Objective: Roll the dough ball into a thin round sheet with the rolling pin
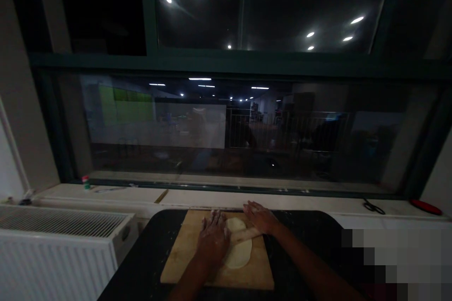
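A flattened sheet of pale dough lies on a wooden board. Across the dough, slightly tilted, runs a light wooden rolling pin. My left hand, floury at the fingers, is closed over the pin's left end and hides it. At the other end, my right hand holds the pin under its palm, with the fingers reaching forward past it. Flour whitens those fingers too. Part of the dough's left edge is covered by my left hand.
The board rests on a black table against a windowsill. A white radiator stands at left. Along the sill are a small red-and-green container, black-handled scissors and a red oval object. A dark window rises behind.
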`<state>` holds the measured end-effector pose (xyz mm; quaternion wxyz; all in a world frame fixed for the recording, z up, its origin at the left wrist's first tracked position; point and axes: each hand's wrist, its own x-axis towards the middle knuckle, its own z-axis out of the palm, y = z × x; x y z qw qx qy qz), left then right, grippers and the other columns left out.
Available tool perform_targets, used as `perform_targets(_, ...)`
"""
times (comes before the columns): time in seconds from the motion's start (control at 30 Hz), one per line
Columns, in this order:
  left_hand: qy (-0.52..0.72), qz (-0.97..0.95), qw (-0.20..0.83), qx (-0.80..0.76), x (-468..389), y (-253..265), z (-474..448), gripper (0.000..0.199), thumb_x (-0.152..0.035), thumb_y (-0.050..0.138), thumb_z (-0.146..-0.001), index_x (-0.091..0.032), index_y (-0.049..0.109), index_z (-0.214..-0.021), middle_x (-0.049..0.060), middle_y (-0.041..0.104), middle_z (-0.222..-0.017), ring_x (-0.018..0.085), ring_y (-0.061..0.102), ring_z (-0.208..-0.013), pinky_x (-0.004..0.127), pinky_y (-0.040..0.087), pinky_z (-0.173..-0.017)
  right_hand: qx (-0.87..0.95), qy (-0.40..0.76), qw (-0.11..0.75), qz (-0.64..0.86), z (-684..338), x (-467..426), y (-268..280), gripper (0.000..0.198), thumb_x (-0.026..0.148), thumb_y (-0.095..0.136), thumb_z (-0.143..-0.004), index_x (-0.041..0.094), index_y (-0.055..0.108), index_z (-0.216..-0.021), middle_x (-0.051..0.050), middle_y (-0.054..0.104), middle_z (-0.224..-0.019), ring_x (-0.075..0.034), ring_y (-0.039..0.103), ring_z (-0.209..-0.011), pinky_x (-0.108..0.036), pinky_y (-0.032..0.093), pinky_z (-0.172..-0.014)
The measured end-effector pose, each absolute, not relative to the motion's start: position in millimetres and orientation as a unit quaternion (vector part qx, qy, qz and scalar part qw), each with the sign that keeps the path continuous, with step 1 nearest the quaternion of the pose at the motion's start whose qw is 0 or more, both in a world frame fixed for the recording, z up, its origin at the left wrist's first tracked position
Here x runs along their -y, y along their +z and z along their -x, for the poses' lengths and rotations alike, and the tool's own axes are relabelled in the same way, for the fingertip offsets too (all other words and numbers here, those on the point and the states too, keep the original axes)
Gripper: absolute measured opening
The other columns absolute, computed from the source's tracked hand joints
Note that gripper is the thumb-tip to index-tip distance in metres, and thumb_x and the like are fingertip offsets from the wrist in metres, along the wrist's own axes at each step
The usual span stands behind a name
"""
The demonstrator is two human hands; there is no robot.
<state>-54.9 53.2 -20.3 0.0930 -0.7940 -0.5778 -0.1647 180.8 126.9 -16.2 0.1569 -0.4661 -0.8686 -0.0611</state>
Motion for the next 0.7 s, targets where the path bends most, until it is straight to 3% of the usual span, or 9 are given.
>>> perform_targets(0.1, -0.195, 0.803, 0.112, 0.553, -46, -22, 53, 0.047, -0.023, 0.033, -0.097, -0.014, 0.054, -0.138, 0.013, 0.053, -0.145, 0.031, 0.045, -0.137, 0.057, 0.038, -0.113, 0.841, -0.076, 0.142, 0.517, -186, -107, -25, 0.039, 0.023, 0.041, -0.099, 0.022, 0.061, -0.132, -0.007, 0.053, -0.146, -0.023, 0.042, -0.14, -0.044, 0.034, -0.115)
perform_targets(0.27, -0.231, 0.819, 0.15, 0.503, -24, -28, 56, 0.045, -0.026, 0.035, -0.098, -0.017, 0.056, -0.137, 0.009, 0.058, -0.141, 0.032, 0.047, -0.136, 0.056, 0.039, -0.112, 0.779, -0.089, 0.157, 0.6, -189, -48, -35, 0.044, 0.028, 0.035, -0.1, 0.018, 0.06, -0.135, -0.012, 0.052, -0.145, -0.027, 0.051, -0.133, -0.045, 0.042, -0.11)
perform_targets(0.37, -0.262, 0.819, 0.192, 0.473, -8, -36, 61, 0.045, -0.026, 0.037, -0.098, -0.016, 0.054, -0.138, 0.01, 0.056, -0.144, 0.031, 0.044, -0.138, 0.052, 0.042, -0.112, 0.775, -0.111, 0.189, 0.593, -192, -9, -45, 0.045, 0.03, 0.032, -0.102, 0.019, 0.063, -0.132, -0.01, 0.057, -0.141, -0.025, 0.055, -0.129, -0.041, 0.045, -0.108)
perform_targets(0.5, -0.274, 0.82, 0.236, 0.444, 7, -47, 68, 0.048, -0.032, 0.038, -0.1, -0.014, 0.044, -0.145, 0.012, 0.048, -0.15, 0.027, 0.043, -0.14, 0.047, 0.044, -0.111, 0.794, -0.124, 0.225, 0.552, -197, 20, -53, 0.046, 0.036, 0.031, -0.104, 0.021, 0.059, -0.136, -0.006, 0.051, -0.146, -0.023, 0.053, -0.131, -0.04, 0.045, -0.11)
perform_targets(0.7, -0.21, 0.835, 0.156, 0.484, -15, -33, 60, 0.046, -0.032, 0.035, -0.101, -0.012, 0.051, -0.139, 0.015, 0.054, -0.144, 0.031, 0.045, -0.137, 0.054, 0.039, -0.114, 0.778, -0.073, 0.208, 0.589, -189, -21, -25, 0.049, 0.037, 0.027, -0.104, 0.02, 0.068, -0.124, -0.007, 0.057, -0.142, -0.026, 0.053, -0.131, -0.045, 0.041, -0.111)
